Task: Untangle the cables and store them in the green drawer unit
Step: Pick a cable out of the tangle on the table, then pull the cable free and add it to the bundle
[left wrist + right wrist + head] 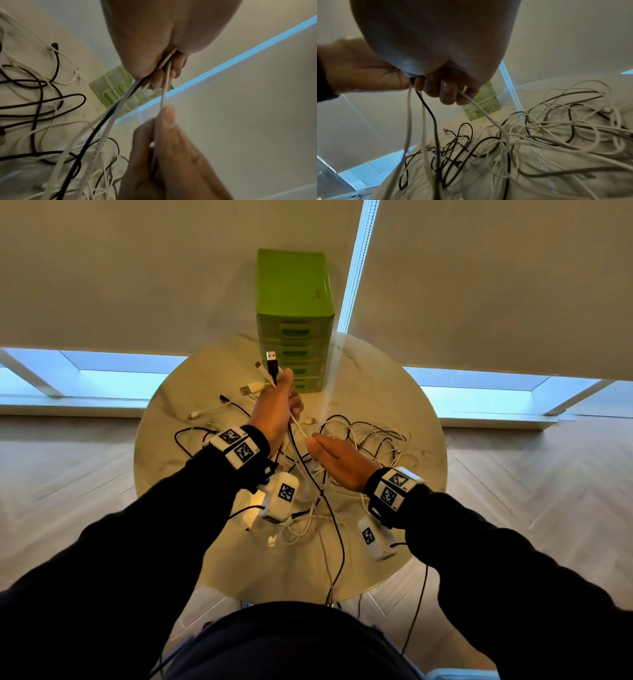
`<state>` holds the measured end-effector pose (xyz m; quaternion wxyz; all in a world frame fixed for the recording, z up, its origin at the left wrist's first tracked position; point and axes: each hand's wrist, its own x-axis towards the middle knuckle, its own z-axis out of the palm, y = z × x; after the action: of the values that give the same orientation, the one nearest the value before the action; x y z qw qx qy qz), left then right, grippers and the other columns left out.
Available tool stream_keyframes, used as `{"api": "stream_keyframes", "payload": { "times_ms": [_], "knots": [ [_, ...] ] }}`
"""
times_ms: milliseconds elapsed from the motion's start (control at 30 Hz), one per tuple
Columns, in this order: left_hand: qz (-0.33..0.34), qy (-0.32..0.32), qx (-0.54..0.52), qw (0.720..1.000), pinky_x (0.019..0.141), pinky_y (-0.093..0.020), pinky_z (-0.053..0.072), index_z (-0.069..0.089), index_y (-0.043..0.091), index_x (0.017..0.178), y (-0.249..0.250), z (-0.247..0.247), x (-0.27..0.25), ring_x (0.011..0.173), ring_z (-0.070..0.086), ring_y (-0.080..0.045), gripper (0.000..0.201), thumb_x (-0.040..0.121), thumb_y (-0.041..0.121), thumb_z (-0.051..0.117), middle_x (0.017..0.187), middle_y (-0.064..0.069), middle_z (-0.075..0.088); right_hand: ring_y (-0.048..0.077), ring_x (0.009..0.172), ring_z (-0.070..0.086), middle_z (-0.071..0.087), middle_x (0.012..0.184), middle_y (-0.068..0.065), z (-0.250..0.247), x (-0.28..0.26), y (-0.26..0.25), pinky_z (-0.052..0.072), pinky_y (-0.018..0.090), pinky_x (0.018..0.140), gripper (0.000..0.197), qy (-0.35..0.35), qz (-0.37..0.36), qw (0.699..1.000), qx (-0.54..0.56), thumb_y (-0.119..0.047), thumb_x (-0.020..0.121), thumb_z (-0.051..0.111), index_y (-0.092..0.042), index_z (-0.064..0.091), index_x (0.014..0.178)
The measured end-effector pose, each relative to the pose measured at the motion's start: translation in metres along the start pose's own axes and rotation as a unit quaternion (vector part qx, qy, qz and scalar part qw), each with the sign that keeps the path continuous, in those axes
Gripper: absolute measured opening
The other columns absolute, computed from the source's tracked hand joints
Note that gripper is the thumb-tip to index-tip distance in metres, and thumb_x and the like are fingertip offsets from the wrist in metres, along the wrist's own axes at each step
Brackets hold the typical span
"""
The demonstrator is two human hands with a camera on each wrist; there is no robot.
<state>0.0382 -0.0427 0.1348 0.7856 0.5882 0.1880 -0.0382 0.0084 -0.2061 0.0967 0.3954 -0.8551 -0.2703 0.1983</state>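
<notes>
A green drawer unit (294, 320) stands at the far edge of the round table, all drawers closed. My left hand (282, 397) is raised in front of it and grips a bundle of cable ends; a black USB plug (271, 361) and white plugs (251, 388) stick up out of the fist. Just below, my right hand (317, 445) pinches one white cable (298, 426) that runs up into the left fist. In the left wrist view the left fingers (159, 78) curl round the strands. A tangle of black and white cables (370, 440) lies on the table.
The marble table (414, 419) is small, with wooden floor all round. A black cable (337, 546) hangs over the table's near edge. Blinds and a bead chain (354, 268) hang behind the drawer unit. More loose cable ends (205, 412) lie at the left.
</notes>
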Motion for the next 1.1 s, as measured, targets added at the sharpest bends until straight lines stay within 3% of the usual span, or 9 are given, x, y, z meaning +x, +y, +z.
{"api": "stream_keyframes", "payload": {
  "times_ms": [67,200,333,500,700,767,867,1000,1100],
  "knots": [
    [0.008,0.005,-0.031,0.999,0.054,-0.028,0.031,0.035,0.024,0.067,0.008,-0.003,0.003,0.048,0.031,-0.011,0.045,0.107,0.044,0.039,0.053,0.009,0.028,0.014,0.065,0.043,0.050,0.073,0.009,0.002,-0.005,0.012,0.041,0.036,0.068,0.037,-0.017,0.006,1.000,0.004,-0.040,0.107,0.029,-0.018,0.047,0.083],
    [0.023,-0.002,-0.067,0.997,0.048,-0.026,0.030,0.035,0.023,0.066,0.031,-0.014,0.009,0.047,0.026,-0.010,0.046,0.107,0.045,0.038,0.054,0.009,0.026,0.000,0.061,0.043,0.047,0.070,-0.012,-0.001,-0.017,0.035,0.035,0.020,0.065,0.033,-0.052,0.045,0.998,-0.017,-0.039,0.107,0.029,-0.035,0.043,0.078],
    [0.051,0.002,-0.041,0.998,0.043,-0.025,0.018,0.037,0.025,0.061,0.062,-0.026,0.012,0.045,0.019,-0.009,0.050,0.107,0.045,0.037,0.052,0.008,0.025,0.011,0.062,0.044,0.049,0.070,-0.006,-0.013,-0.018,0.059,0.038,0.031,0.066,0.032,-0.037,0.076,0.995,-0.050,-0.041,0.107,0.029,-0.027,0.045,0.082],
    [0.104,0.035,0.071,0.991,0.045,-0.023,0.022,0.032,0.026,0.060,0.077,-0.029,0.009,0.044,0.022,-0.009,0.050,0.106,0.045,0.038,0.049,0.010,0.029,0.024,0.069,0.052,0.055,0.073,0.002,-0.040,0.008,0.070,0.044,0.041,0.072,0.034,0.023,0.119,0.989,-0.085,-0.041,0.107,0.032,-0.021,0.049,0.085],
    [0.128,0.068,0.122,0.982,0.045,-0.021,0.026,0.035,0.025,0.061,0.084,-0.038,0.002,0.044,0.027,-0.006,0.049,0.106,0.044,0.039,0.048,0.010,0.033,0.024,0.068,0.052,0.055,0.070,0.002,-0.072,0.021,0.079,0.039,0.035,0.072,0.042,0.072,0.173,0.977,-0.103,-0.045,0.105,0.032,-0.016,0.050,0.082],
    [0.115,0.060,0.162,0.978,0.048,-0.023,0.027,0.048,0.022,0.066,0.072,-0.038,0.001,0.045,0.031,-0.006,0.047,0.106,0.044,0.039,0.052,0.010,0.037,0.029,0.072,0.052,0.056,0.076,0.010,-0.073,0.030,0.067,0.038,0.036,0.071,0.043,0.125,0.164,0.974,-0.090,-0.043,0.106,0.031,-0.011,0.049,0.084],
    [0.082,0.011,0.258,0.963,0.049,-0.021,0.036,0.066,0.010,0.105,0.040,-0.030,-0.004,0.052,0.042,-0.005,0.045,0.107,0.043,0.037,0.066,0.006,0.048,0.024,0.069,0.048,0.052,0.073,0.004,-0.065,0.044,0.030,0.036,0.034,0.067,0.038,0.186,0.113,0.975,-0.033,-0.039,0.107,0.031,-0.012,0.048,0.085],
    [0.012,0.005,0.307,0.951,0.052,-0.027,0.033,0.068,0.019,0.085,0.010,-0.017,-0.009,0.056,0.041,-0.014,0.052,0.104,0.054,0.033,0.066,0.003,0.049,0.016,0.066,0.050,0.052,0.074,-0.004,-0.042,0.047,-0.020,0.042,0.029,0.063,0.029,0.128,0.014,0.992,-0.003,-0.035,0.108,0.030,-0.019,0.049,0.093],
    [-0.032,0.005,0.225,0.974,0.051,-0.027,0.030,0.064,0.020,0.081,0.009,-0.008,-0.007,0.054,0.039,-0.011,0.053,0.103,0.057,0.032,0.063,0.005,0.047,0.016,0.071,0.057,0.060,0.085,-0.002,-0.027,0.044,-0.028,0.044,0.030,0.065,0.026,0.077,-0.028,0.996,-0.017,-0.037,0.108,0.030,-0.026,0.053,0.112]
  ]
}}
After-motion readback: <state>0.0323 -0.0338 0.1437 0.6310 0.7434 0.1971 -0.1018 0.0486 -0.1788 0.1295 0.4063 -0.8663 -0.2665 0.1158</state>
